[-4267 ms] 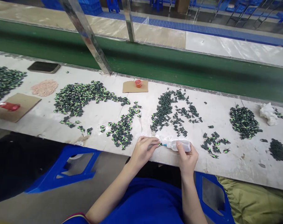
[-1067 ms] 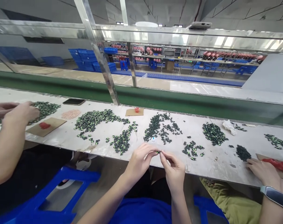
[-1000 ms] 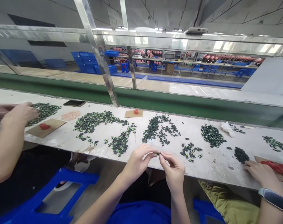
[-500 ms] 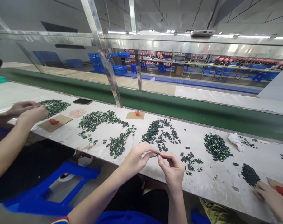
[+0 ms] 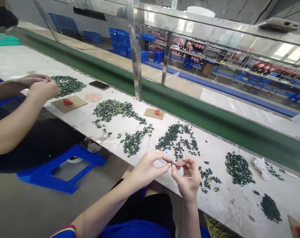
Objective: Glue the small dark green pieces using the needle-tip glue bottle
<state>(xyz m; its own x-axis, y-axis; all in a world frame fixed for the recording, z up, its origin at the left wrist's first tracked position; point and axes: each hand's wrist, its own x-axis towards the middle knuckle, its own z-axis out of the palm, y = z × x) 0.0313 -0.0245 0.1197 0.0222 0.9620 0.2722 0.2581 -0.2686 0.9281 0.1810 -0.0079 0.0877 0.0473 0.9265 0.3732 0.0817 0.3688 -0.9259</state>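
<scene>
My left hand [image 5: 151, 166] and my right hand [image 5: 188, 178] meet above the table's near edge, thumb and forefinger of each pinched together. Between the fingertips is a small dark green piece [image 5: 172, 163], mostly covered, its exact kind too small to make out. Just beyond my hands lies a loose pile of small dark pieces [image 5: 173, 135]. Left of them, dark pieces with bright green marks [image 5: 132, 142] are spread out. More such green-marked pieces [image 5: 209, 180] lie right beside my right hand.
A red cup [image 5: 157, 111] sits on cardboard [image 5: 148, 112] at the back. A co-worker's hands [image 5: 42, 86] work at the left, near a phone [image 5: 99, 85]. Further right are another pile [image 5: 239, 168], a white crumpled tissue [image 5: 261, 168] and a black heap [image 5: 270, 208]. Metal posts [image 5: 135, 59] rise behind.
The view has tilted down and turned, so the table appears slanted. My right hand's other fingers have lifted and spread; both hands keep pinching the small piece. The co-worker's hand at right has left view.
</scene>
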